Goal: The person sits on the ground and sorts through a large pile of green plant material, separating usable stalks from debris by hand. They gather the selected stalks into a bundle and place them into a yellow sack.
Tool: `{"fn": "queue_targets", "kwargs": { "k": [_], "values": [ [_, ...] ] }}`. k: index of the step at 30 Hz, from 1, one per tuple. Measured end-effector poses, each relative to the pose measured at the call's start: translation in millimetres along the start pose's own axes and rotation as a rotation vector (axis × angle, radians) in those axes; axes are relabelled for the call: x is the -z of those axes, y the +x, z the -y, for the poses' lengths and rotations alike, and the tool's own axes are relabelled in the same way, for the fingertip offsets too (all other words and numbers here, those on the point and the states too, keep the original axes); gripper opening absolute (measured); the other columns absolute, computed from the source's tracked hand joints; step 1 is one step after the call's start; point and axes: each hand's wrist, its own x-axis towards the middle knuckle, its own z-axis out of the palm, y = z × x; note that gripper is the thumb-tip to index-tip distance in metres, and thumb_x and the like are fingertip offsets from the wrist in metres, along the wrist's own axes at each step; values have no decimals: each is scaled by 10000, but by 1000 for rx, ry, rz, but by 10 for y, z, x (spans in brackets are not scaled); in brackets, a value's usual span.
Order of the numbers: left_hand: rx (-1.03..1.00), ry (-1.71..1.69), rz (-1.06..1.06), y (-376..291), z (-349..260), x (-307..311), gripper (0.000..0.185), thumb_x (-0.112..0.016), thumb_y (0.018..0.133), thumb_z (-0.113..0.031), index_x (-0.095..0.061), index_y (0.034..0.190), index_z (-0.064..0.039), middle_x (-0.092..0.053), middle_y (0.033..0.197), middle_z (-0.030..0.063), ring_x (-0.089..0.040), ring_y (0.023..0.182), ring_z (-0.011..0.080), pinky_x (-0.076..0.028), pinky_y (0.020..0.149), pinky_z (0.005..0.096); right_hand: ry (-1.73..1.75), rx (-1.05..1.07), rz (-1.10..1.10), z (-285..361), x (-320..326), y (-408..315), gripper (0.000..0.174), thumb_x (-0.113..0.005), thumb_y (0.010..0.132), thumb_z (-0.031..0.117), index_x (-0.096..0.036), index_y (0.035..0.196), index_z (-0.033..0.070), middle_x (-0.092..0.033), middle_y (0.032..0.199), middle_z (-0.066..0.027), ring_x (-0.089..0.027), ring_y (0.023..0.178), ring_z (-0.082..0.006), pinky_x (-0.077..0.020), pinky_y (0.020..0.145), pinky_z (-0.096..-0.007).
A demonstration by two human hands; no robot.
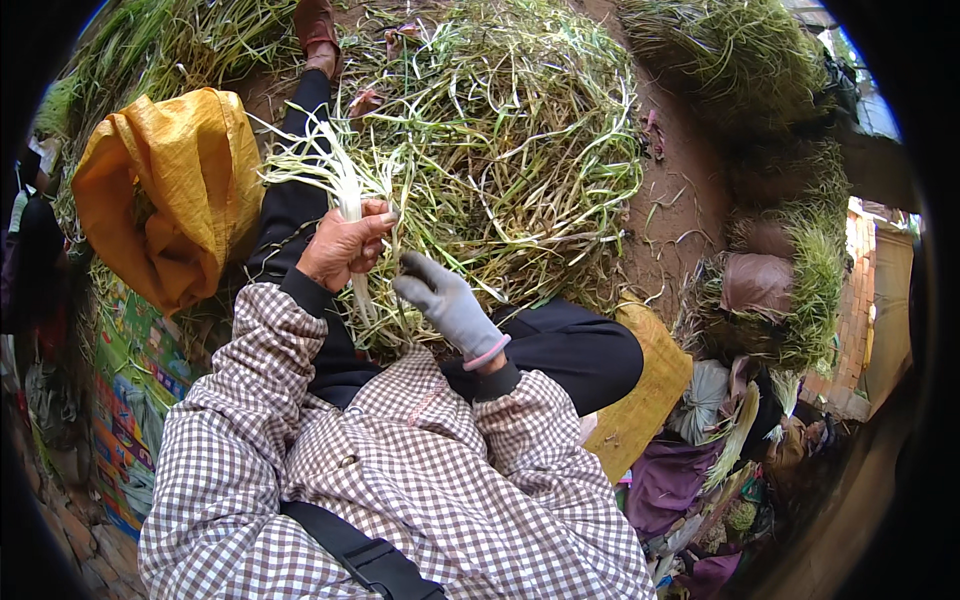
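My bare left hand [346, 244] is closed around a bunch of pale, scallion-like stalks [346, 184]. Their white strands fan out above the fist, and the other ends hang below it. Close on the right is my right hand [450, 304] in a grey glove with a pink cuff, its fingers bent. A thin greenish stem [398, 247] runs down past my left thumb to the gloved fingertips; whether they pinch it is unclear. Beneath and beyond both hands spreads a large heap of loose green and yellowed stalks [517, 165], partly between my legs.
An orange woven sack [176, 187] stands left of my outstretched leg. By my bent right knee lies a yellow sack [645, 367]. Bundled greens [735, 60] are stacked at the right, some wrapped in brown plastic [757, 281]. Purple cloth [667, 480] lies lower right.
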Motion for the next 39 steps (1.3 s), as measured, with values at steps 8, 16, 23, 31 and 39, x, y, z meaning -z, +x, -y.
{"fn": "queue_targets", "kwargs": {
  "k": [8, 16, 23, 31, 39],
  "values": [
    [-672, -91, -216, -301, -845, 501, 223, -630, 890, -125, -574, 1096, -60, -637, 826, 26, -450, 493, 23, -320, 367, 153, -402, 29, -515, 80, 761, 779, 160, -591, 881, 145, -639, 977, 26, -684, 866, -119, -633, 690, -187, -505, 624, -299],
    [-752, 48, -406, -302, -1224, 856, 293, -640, 880, -82, -577, 1163, -45, -564, 766, -28, -470, 537, 35, -295, 365, 158, -1201, -317, -299, -113, 950, 1083, 434, -558, 900, 373, -525, 1215, 76, -675, 954, -115, -664, 912, -237, -512, 797, -387],
    [-738, 287, -657, -316, -1282, 834, 327, -609, 909, -134, -550, 1221, -56, -526, 645, -34, -421, 450, 23, -282, 354, 161, -1004, -461, 358, 47, 668, 849, 326, -540, 891, 307, -603, 1173, 158, -665, 1059, -97, -649, 960, -233, -492, 877, -380],
    [-761, 44, -426, -289, -1132, 694, 363, -573, 928, -128, -498, 1278, -71, -544, 717, -1, -431, 488, 22, -294, 364, 161, -532, -413, -935, 407, 1293, 453, 666, -673, 829, 257, -365, 1370, 20, -479, 1325, -239, -522, 1179, -310, -444, 976, -365],
    [-697, -4, -340, -118, -832, 367, 334, -560, 927, -83, -494, 1254, -65, -615, 939, 87, -461, 495, 27, -314, 351, 157, -1100, -205, -897, -241, 1255, 906, 463, -673, 786, 129, -477, 1198, 54, -576, 880, -112, -585, 787, -239, -521, 634, -315]
  ]
}}
